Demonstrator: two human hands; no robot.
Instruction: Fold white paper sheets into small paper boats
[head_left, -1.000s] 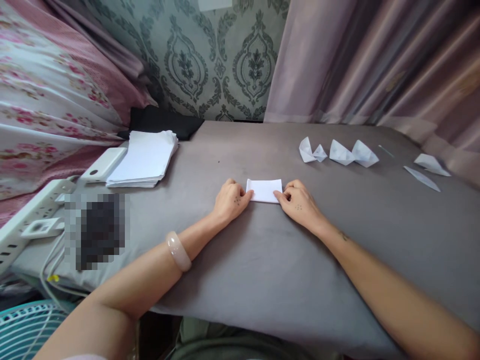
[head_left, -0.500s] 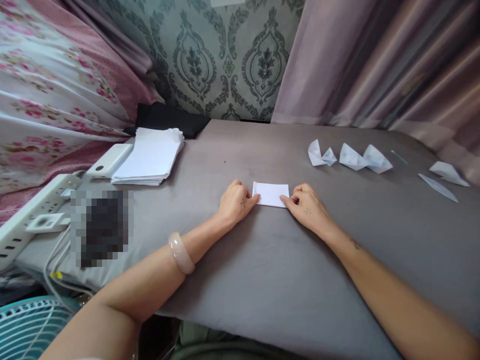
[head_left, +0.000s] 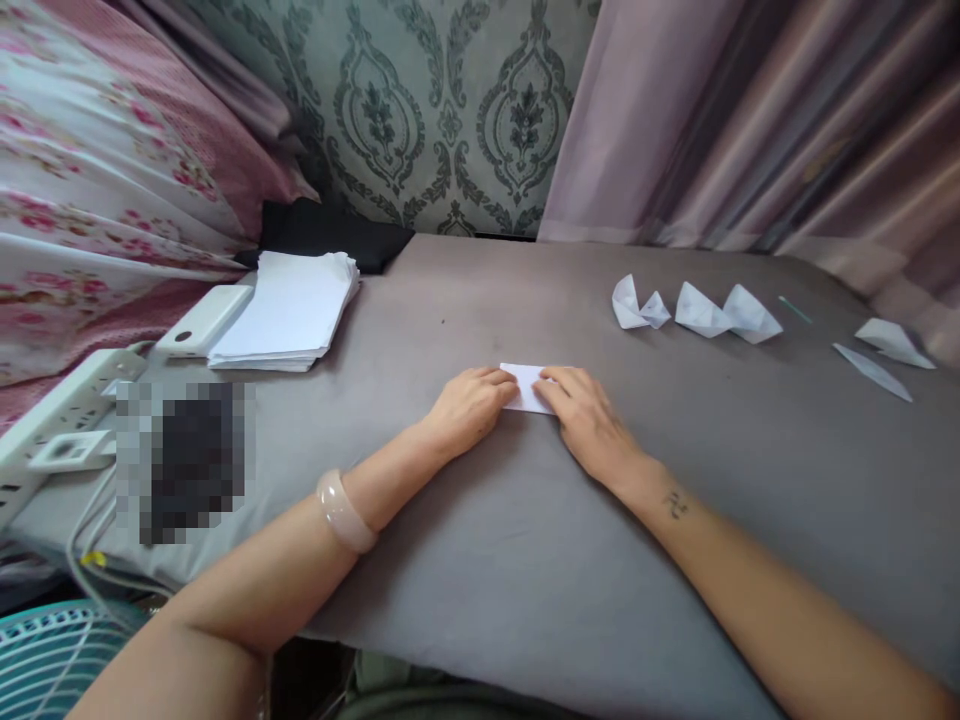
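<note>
A small folded white paper [head_left: 528, 386] lies on the grey cloth-covered table [head_left: 480, 560] in the middle. My left hand [head_left: 469, 405] rests on its left edge with the fingers stretched flat over it. My right hand [head_left: 583, 418] lies flat over its right part, fingers pressing down and hiding that side. Neither hand grips or lifts the paper. A pale bangle [head_left: 341, 512] is on my left wrist.
A stack of white sheets [head_left: 289, 312] and a white power bank [head_left: 204, 320] lie at the far left, beside a power strip [head_left: 60, 425] with cables. Several folded paper shapes [head_left: 721, 312] sit at the far right. Curtains and patterned wall close off the back; a fan [head_left: 45, 660] is below left.
Both hands have slid inward from pinching the paper's outer edges and now lie flat on top of it, the right covering most of it. Less paper shows.
</note>
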